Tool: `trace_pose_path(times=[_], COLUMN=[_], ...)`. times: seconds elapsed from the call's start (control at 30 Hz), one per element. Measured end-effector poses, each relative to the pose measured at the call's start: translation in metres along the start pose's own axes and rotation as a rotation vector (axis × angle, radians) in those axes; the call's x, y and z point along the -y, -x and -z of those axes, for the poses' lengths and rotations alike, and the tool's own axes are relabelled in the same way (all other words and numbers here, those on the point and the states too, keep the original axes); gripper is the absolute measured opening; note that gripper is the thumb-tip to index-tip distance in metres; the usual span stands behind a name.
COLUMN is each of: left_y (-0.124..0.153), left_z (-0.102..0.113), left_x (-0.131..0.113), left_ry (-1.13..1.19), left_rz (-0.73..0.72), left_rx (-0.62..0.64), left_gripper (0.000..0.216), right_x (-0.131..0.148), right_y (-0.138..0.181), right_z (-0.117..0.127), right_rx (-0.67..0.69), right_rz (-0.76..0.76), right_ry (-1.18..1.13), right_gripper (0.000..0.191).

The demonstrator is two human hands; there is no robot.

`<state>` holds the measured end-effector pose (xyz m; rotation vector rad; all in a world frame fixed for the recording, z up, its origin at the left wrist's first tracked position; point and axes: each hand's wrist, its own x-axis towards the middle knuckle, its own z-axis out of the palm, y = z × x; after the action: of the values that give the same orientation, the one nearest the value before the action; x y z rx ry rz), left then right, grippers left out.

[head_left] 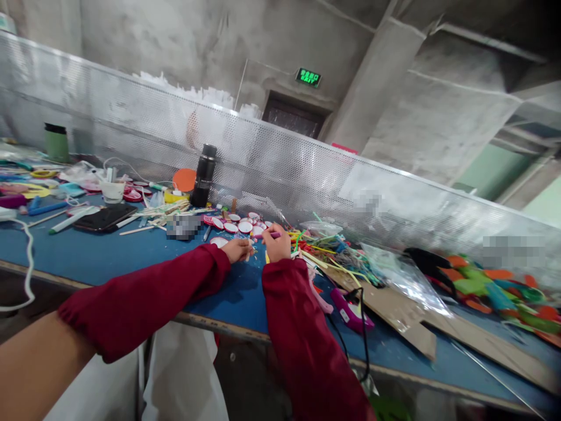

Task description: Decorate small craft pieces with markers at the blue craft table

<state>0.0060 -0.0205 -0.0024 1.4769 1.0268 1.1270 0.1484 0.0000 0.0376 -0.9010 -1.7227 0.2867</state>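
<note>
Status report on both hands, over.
Left hand down on blue table, grip unclear. Right hand pinching purple stick. Red-and-white discs just beyond, coloured sticks piled to its right.

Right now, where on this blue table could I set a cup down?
The widest bare patch is the near strip of the blue table, between the white cable and the left sleeve, in front of the black phone. A smaller one lies between both sleeves. Crowded: the red-and-white discs, the coloured strips, the cardboard.
</note>
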Motion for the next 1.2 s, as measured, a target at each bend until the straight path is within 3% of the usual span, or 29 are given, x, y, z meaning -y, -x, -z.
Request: trace_pose_path(times=[1.2], left_y=[-0.0045], left_z=[0.0034], left_x=[0.008], left_ry=[-0.05], left_rz=[-0.042], left_rx=[0.032], left_gripper=[0.023], right_x=[0.0013], right_y=[0.0009], right_z=[0.0001], right_rx=[0.019], right_rz=[0.014], right_ry=[-0.006], right_gripper=[0.016])
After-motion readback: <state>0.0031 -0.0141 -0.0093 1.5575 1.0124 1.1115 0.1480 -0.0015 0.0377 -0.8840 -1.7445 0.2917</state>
